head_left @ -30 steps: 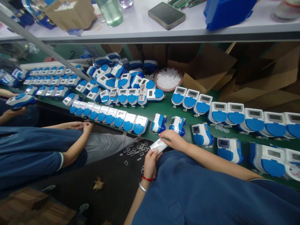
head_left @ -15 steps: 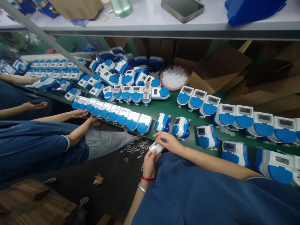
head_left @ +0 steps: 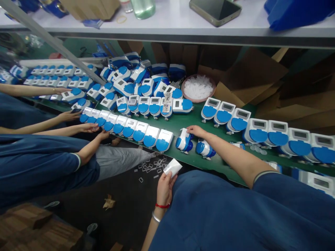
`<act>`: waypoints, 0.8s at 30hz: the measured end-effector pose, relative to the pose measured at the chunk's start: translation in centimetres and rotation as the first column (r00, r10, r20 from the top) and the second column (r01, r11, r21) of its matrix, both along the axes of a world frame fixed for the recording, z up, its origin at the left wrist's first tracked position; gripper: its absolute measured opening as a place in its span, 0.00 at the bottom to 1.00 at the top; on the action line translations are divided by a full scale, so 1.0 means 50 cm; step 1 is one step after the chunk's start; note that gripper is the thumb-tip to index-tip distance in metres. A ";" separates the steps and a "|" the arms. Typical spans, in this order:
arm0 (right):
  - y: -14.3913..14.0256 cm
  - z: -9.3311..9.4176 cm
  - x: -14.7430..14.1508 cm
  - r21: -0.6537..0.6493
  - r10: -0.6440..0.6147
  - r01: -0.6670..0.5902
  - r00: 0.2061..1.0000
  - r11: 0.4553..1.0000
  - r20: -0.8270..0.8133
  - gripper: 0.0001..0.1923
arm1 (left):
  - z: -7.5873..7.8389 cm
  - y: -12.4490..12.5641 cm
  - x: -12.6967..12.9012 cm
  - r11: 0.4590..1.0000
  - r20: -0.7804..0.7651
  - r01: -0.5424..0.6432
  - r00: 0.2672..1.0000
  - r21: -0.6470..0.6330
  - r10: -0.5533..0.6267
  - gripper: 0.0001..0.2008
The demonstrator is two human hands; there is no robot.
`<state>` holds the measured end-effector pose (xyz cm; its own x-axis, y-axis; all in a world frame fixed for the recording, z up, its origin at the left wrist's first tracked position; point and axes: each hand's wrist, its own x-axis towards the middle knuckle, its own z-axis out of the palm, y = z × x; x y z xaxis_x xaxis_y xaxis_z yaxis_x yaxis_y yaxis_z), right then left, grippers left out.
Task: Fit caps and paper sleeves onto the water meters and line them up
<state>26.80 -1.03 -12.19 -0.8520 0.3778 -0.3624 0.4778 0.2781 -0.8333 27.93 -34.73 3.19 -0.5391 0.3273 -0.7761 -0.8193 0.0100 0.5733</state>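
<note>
Left hand (head_left: 164, 188) low by the lap, fingers pinched on a white sheet (head_left: 172, 166). Right hand (head_left: 195, 130) out over the green surface (head_left: 183, 120), fingers curled on a tipped meter (head_left: 184, 141). I'd stand it upright and hold it firmly so it won't roll.

Probably a factory assembly line: rows of blue-and-white meters (head_left: 146, 130) on a green conveyor belt (head_left: 183, 120), co-workers' hands (head_left: 90, 127) alongside
</note>
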 end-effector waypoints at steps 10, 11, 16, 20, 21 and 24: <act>-0.003 -0.024 -0.008 0.034 -0.023 0.020 0.997 0.999 0.069 0.10 | -0.013 -0.002 -0.022 1.000 0.019 0.008 1.000 -0.009 -0.008 0.13; -0.003 -0.024 -0.008 0.035 -0.026 0.024 0.997 0.999 0.066 0.10 | -0.012 -0.002 -0.024 1.000 0.019 0.009 1.000 -0.009 -0.009 0.13; -0.007 -0.027 -0.010 0.036 -0.052 0.050 0.997 0.998 0.061 0.10 | -0.008 0.001 -0.026 1.000 0.022 0.009 1.000 -0.016 -0.008 0.13; -0.011 -0.032 -0.008 0.044 -0.083 0.081 0.996 0.996 0.031 0.09 | -0.008 0.003 -0.026 0.999 0.026 -0.004 1.000 -0.032 0.004 0.13; -0.012 -0.033 -0.007 0.046 -0.090 0.089 0.996 0.995 0.021 0.09 | -0.009 0.004 -0.025 0.999 0.028 -0.005 1.000 -0.033 0.006 0.13; -0.016 -0.038 -0.005 0.060 -0.102 0.102 0.995 0.993 -0.012 0.08 | -0.010 0.007 -0.024 1.000 0.028 -0.004 1.000 -0.028 0.005 0.13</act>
